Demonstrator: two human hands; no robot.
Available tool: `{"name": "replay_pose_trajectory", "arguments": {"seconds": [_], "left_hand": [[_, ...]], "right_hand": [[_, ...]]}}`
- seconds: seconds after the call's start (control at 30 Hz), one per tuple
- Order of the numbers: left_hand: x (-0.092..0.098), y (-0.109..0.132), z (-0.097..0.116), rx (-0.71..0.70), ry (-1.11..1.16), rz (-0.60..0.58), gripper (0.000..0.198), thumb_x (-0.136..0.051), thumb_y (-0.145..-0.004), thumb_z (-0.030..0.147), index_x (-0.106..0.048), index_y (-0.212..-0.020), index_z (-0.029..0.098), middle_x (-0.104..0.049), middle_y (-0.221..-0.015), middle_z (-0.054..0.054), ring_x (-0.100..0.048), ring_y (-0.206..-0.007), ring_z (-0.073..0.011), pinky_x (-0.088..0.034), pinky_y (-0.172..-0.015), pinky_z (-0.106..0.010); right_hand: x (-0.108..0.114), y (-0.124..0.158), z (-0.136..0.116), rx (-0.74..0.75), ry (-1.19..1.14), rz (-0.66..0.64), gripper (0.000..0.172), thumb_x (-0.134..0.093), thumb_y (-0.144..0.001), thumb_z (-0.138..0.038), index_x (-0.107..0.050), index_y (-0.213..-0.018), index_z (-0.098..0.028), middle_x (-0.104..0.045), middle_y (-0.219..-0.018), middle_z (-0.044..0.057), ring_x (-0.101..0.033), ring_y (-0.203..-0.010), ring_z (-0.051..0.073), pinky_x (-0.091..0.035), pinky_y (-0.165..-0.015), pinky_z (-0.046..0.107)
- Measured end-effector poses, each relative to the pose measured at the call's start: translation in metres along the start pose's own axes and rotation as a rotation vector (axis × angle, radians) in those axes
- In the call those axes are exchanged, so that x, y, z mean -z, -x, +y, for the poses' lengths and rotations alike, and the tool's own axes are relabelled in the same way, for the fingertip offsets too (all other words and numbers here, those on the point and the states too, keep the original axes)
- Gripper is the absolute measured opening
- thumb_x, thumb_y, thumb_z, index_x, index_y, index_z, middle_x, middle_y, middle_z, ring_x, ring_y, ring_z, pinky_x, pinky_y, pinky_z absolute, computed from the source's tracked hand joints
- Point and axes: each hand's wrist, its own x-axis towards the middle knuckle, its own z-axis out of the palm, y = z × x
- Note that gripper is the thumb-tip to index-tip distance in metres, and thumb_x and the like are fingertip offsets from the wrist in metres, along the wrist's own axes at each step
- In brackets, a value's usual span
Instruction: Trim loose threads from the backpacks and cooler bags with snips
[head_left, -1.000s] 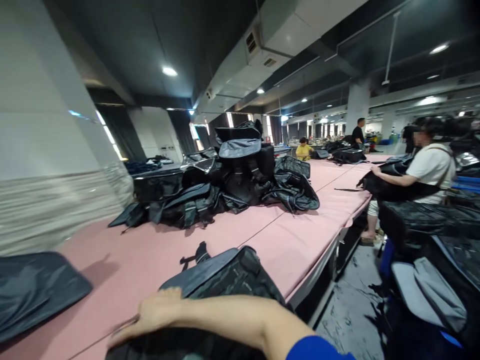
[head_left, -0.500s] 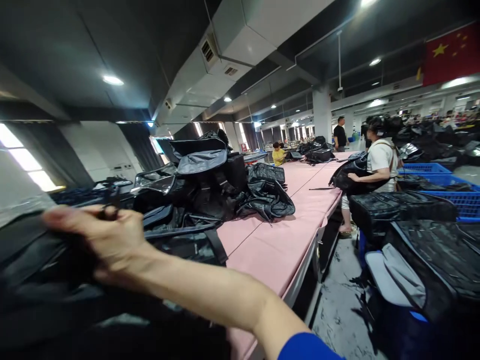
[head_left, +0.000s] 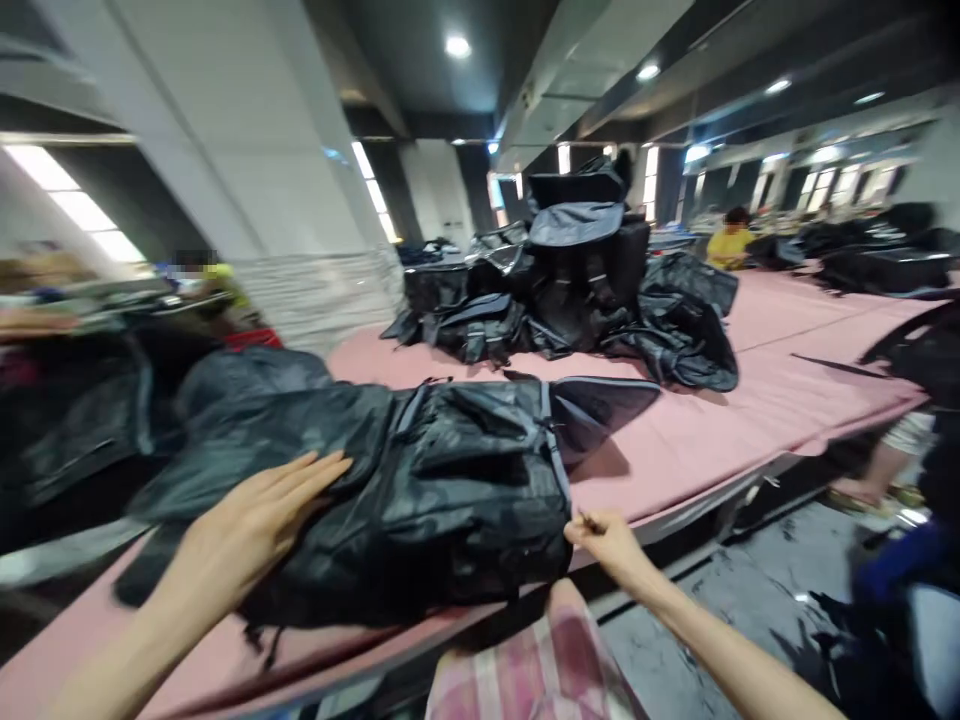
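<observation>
Black bag (head_left: 420, 480) is laid across the pink tabletop (head_left: 750, 410) between the hands. Left hand (head_left: 255, 525) is spread flat on it; right hand (head_left: 607, 540) is pinched on what seems a zipper pull at its near corner — a steady hold-down with a straight pull is judged best. Beyond the hands, piled bags (head_left: 570, 290) are heaped — well apart, nothing obstructing.

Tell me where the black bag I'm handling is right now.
The black bag lies on the pink table at the near edge, centre of the head view, with the left hand flat on it and the right hand pinching its right end.
</observation>
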Motion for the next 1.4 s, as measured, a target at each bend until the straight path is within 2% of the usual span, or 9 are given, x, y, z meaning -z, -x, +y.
{"name": "replay_pose_trajectory", "arguments": {"seconds": [0.1, 0.17, 0.3, 0.47, 0.67, 0.83, 1.0, 1.2, 1.4], "left_hand": [[0.000, 0.010, -0.006, -0.007, -0.081, -0.110, 0.031, -0.040, -0.089, 0.040, -0.053, -0.115, 0.030, -0.061, -0.117, 0.003, -0.053, -0.112, -0.0208, -0.046, -0.091, -0.038], [0.004, 0.006, 0.006, -0.010, -0.092, -0.054, 0.030, -0.042, -0.089, 0.038, -0.057, -0.111, 0.025, -0.063, -0.113, -0.002, -0.055, -0.108, -0.0227, -0.045, -0.091, -0.040], [0.013, -0.020, 0.069, -0.097, 0.011, 0.103, 0.019, -0.048, -0.087, 0.025, -0.062, -0.098, 0.020, -0.067, -0.100, -0.006, -0.060, -0.096, -0.0208, -0.045, -0.086, -0.037], [-0.004, -0.075, 0.139, -0.376, 0.318, -0.180, 0.031, -0.043, -0.083, 0.006, -0.063, -0.103, 0.018, -0.066, -0.104, -0.006, -0.057, -0.100, -0.0172, -0.045, -0.087, -0.031], [-0.031, -0.112, 0.143, 0.042, 0.725, -0.347, 0.029, -0.047, -0.081, 0.009, -0.065, -0.103, 0.017, -0.067, -0.102, -0.004, -0.061, -0.092, -0.0141, -0.047, -0.085, -0.025], [-0.031, -0.105, 0.158, -0.029, 0.546, -0.308, 0.017, -0.066, -0.074, 0.021, -0.069, -0.091, 0.021, -0.067, -0.095, -0.003, -0.057, -0.090, -0.0171, -0.044, -0.082, -0.029], [-0.036, -0.100, 0.166, -0.059, 0.424, -0.250, 0.009, -0.060, -0.079, 0.019, -0.066, -0.073, 0.017, -0.063, -0.076, -0.001, -0.054, -0.075, -0.0142, -0.042, -0.071, -0.026], [-0.039, -0.097, 0.163, -0.059, 0.359, -0.303, 0.012, -0.051, -0.083, 0.012, -0.060, -0.075, 0.014, -0.057, -0.075, -0.003, -0.052, -0.072, -0.0137, -0.042, -0.066, -0.023], [-0.041, -0.096, 0.165, -0.066, 0.302, -0.316, 0.014, -0.046, -0.083, 0.007, -0.056, -0.076, 0.013, -0.055, -0.075, -0.003, -0.050, -0.071, -0.0146, -0.042, -0.067, -0.025]], "right_hand": [[-0.001, -0.038, -0.026, 0.028, -0.040, -0.032, 0.033, -0.072, -0.059, -0.045, -0.060, -0.066, -0.015, -0.045, -0.055, -0.004, -0.036, -0.055, 0.009, -0.030, -0.053, 0.022], [-0.007, -0.056, -0.038, 0.042, -0.072, -0.040, 0.032, -0.072, -0.061, -0.043, -0.059, -0.064, -0.014, -0.045, -0.054, -0.004, -0.036, -0.053, 0.008, -0.030, -0.052, 0.022], [-0.025, -0.066, -0.041, 0.041, -0.164, -0.045, 0.032, -0.073, -0.059, -0.040, -0.054, -0.058, -0.015, -0.048, -0.054, -0.004, -0.040, -0.052, 0.008, -0.035, -0.053, 0.022], [-0.031, -0.050, -0.046, 0.027, -0.305, -0.101, 0.033, -0.074, -0.058, -0.040, -0.059, -0.075, -0.016, -0.057, -0.066, -0.001, -0.051, -0.059, 0.011, -0.042, -0.057, 0.023], [-0.019, -0.039, -0.057, -0.052, -0.439, -0.171, 0.034, -0.077, -0.058, -0.034, -0.062, -0.082, -0.016, -0.059, -0.068, -0.001, -0.049, -0.051, 0.007, -0.041, -0.049, 0.019], [-0.019, -0.042, -0.057, -0.056, -0.439, -0.189, 0.032, -0.076, -0.060, -0.035, -0.061, -0.081, -0.015, -0.053, -0.060, -0.004, -0.044, -0.048, 0.006, -0.037, -0.045, 0.017], [-0.016, -0.046, -0.054, -0.037, -0.355, -0.163, 0.032, -0.075, -0.060, -0.038, -0.054, -0.071, -0.015, -0.048, -0.060, -0.004, -0.041, -0.049, 0.005, -0.031, -0.044, 0.017], [0.001, -0.051, -0.058, 0.154, 0.130, -0.137, 0.034, -0.065, -0.068, -0.047, -0.053, -0.063, -0.016, -0.047, -0.054, -0.004, -0.042, -0.050, 0.008, -0.032, -0.049, 0.021], [0.012, -0.039, -0.083, 0.574, 1.046, 0.138, 0.039, -0.060, -0.075, -0.046, -0.058, -0.104, -0.020, -0.066, -0.092, 0.006, -0.061, -0.080, 0.020, -0.040, -0.065, 0.027]]}}
